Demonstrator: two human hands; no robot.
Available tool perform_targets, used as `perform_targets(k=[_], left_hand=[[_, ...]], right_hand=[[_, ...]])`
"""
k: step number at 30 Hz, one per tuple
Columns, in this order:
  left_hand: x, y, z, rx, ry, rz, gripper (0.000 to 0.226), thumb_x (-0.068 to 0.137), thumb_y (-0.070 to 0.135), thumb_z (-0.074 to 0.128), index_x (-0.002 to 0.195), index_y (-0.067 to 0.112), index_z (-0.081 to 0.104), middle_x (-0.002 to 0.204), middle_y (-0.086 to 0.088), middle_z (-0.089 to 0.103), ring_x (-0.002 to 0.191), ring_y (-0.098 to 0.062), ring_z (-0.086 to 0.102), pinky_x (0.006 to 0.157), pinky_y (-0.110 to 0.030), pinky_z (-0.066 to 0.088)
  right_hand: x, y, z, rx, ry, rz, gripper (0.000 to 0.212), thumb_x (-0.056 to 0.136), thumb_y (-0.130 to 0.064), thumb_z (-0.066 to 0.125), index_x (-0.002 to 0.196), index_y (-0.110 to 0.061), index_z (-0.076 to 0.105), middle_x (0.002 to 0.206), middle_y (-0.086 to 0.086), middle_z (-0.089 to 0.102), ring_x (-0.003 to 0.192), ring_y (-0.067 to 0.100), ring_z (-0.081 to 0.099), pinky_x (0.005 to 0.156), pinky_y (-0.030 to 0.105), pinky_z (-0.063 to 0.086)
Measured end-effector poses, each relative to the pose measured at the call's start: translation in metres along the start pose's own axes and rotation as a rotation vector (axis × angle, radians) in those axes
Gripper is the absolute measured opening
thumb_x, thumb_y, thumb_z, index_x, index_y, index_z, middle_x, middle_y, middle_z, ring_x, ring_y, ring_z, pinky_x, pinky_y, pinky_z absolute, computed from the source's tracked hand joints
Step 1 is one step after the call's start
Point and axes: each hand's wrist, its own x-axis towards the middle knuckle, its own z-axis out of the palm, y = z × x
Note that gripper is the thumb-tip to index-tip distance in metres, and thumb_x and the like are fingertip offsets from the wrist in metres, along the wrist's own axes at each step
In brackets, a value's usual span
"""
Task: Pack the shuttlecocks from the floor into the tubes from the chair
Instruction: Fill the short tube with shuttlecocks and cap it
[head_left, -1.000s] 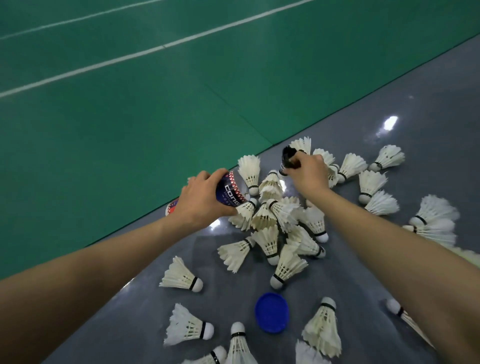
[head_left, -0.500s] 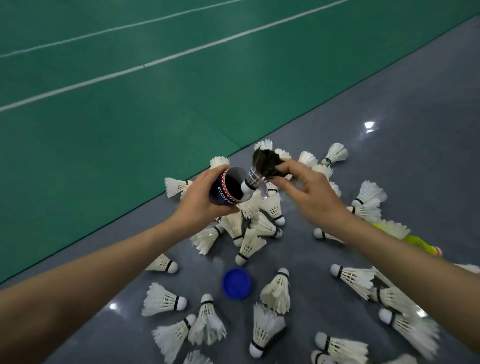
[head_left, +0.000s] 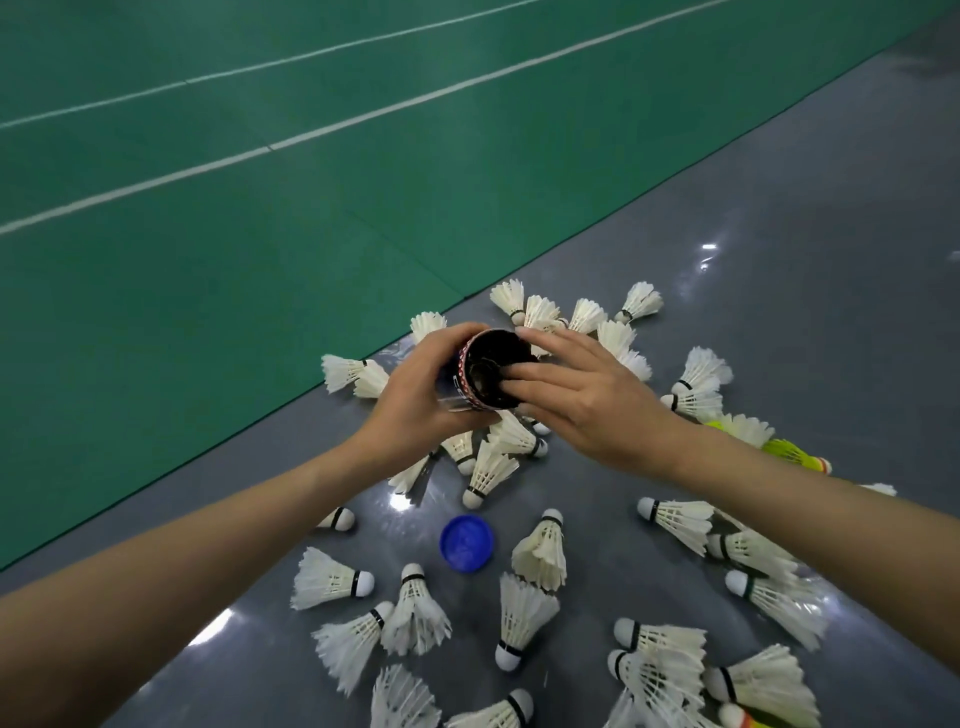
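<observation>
Left hand (head_left: 415, 410) wrapped around a dark shuttlecock tube (head_left: 485, 371), mouth tilted up toward the camera, held just above the pile. Right hand (head_left: 582, 400) at the tube's mouth, fingers (head_left: 519, 374) extended and pressed together, reaching into the opening; impossible to tell whether anything is pinched there. Something dark inside the tube, too dim to name. White shuttlecocks (head_left: 540, 553) scattered all over the grey floor (head_left: 779, 312), most of the job apparently left; a blue tube cap (head_left: 466, 543) lying among them, a yellow-green shuttlecock (head_left: 795, 453) off to the right. Likely trouble: feathers crushed or bent by pushing too hard or off-axis; a shuttlecock jammed crooked in the bore; tube slipping from a one-handed hold under the push; knees or arms flattening the loose ones nearby.
</observation>
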Motion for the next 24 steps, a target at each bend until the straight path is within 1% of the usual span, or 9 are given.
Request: perform_targets(k=[3, 6, 8, 11, 13, 17, 20, 22, 24], left_hand=[[-0.005, 0.003, -0.003, 0.016, -0.009, 0.034, 0.080, 0.061, 0.025, 0.087, 0.129, 0.028, 0.045, 0.125, 0.003, 0.056, 0.116, -0.012, 0.054, 0.098, -0.033, 0.046], [-0.010, 0.005, -0.006, 0.072, -0.031, 0.069, 0.079, 0.062, 0.024, 0.088, 0.130, 0.020, 0.047, 0.125, 0.002, 0.057, 0.114, -0.012, 0.054, 0.097, -0.033, 0.046], [-0.012, 0.008, -0.007, 0.167, -0.062, 0.130, 0.078, 0.062, 0.024, 0.088, 0.128, 0.014, 0.049, 0.124, 0.001, 0.058, 0.112, -0.013, 0.054, 0.096, -0.033, 0.045], [-0.015, 0.010, -0.009, 0.247, -0.087, 0.180, 0.074, 0.062, 0.022, 0.088, 0.125, 0.015, 0.051, 0.121, 0.003, 0.058, 0.110, -0.006, 0.049, 0.096, -0.023, 0.040], [-0.018, 0.008, -0.012, 0.256, -0.096, 0.179, 0.073, 0.061, 0.021, 0.088, 0.124, 0.014, 0.052, 0.119, 0.005, 0.057, 0.108, -0.003, 0.047, 0.094, -0.016, 0.036], [-0.021, -0.005, -0.022, 0.258, -0.116, 0.093, 0.075, 0.061, 0.020, 0.088, 0.126, 0.011, 0.052, 0.118, 0.004, 0.056, 0.107, -0.006, 0.049, 0.091, -0.010, 0.035], [-0.027, -0.020, -0.031, 0.323, -0.119, -0.026, 0.081, 0.060, 0.022, 0.089, 0.131, 0.013, 0.050, 0.124, -0.004, 0.056, 0.113, -0.018, 0.051, 0.094, -0.020, 0.036], [-0.034, -0.032, -0.034, 0.356, -0.134, -0.151, 0.084, 0.061, 0.024, 0.088, 0.134, 0.015, 0.047, 0.127, -0.006, 0.054, 0.115, -0.021, 0.048, 0.097, -0.027, 0.036], [-0.043, -0.045, -0.035, 0.406, -0.177, -0.260, 0.085, 0.062, 0.028, 0.087, 0.136, 0.018, 0.045, 0.126, -0.007, 0.053, 0.115, -0.024, 0.048, 0.099, -0.033, 0.037]], right_hand=[[-0.003, -0.006, -0.011, -0.095, -0.175, -0.011, 0.051, 0.100, -0.041, 0.029, 0.136, -0.011, 0.050, 0.139, 0.002, 0.053, 0.143, 0.024, 0.027, 0.115, 0.048, 0.022], [-0.003, -0.011, -0.016, -0.175, -0.352, -0.027, 0.060, 0.092, -0.054, 0.037, 0.138, -0.016, 0.046, 0.144, 0.000, 0.047, 0.146, 0.025, 0.017, 0.117, 0.052, 0.014], [0.002, -0.017, -0.016, -0.188, -0.480, -0.034, 0.060, 0.085, -0.053, 0.047, 0.133, -0.019, 0.050, 0.140, -0.001, 0.051, 0.141, 0.028, 0.031, 0.114, 0.055, 0.022], [0.016, -0.032, -0.016, -0.128, -0.691, 0.073, 0.058, 0.089, -0.042, 0.052, 0.140, -0.020, 0.039, 0.143, -0.003, 0.043, 0.131, 0.024, 0.040, 0.107, 0.044, 0.033], [0.026, -0.039, -0.016, -0.149, -0.797, 0.093, 0.052, 0.091, -0.038, 0.050, 0.138, -0.021, 0.038, 0.141, -0.003, 0.041, 0.125, 0.023, 0.044, 0.090, 0.037, 0.042], [0.033, -0.040, -0.012, -0.010, -0.780, 0.103, 0.061, 0.091, -0.034, 0.053, 0.145, -0.029, 0.025, 0.152, -0.011, 0.024, 0.121, 0.020, 0.048, 0.070, 0.031, 0.040], [0.028, -0.035, -0.010, 0.131, -0.706, 0.141, 0.067, 0.093, -0.030, 0.053, 0.149, -0.036, 0.016, 0.157, -0.019, 0.009, 0.127, 0.012, 0.044, 0.079, 0.025, 0.039], [0.022, -0.031, 0.002, 0.246, -0.652, 0.206, 0.062, 0.093, -0.028, 0.054, 0.147, -0.034, 0.024, 0.155, -0.016, 0.020, 0.126, 0.008, 0.043, 0.086, 0.023, 0.040], [0.014, -0.031, 0.023, 0.405, -0.620, 0.314, 0.053, 0.093, -0.025, 0.056, 0.142, -0.027, 0.036, 0.144, -0.009, 0.040, 0.114, 0.007, 0.049, 0.087, 0.020, 0.040]])
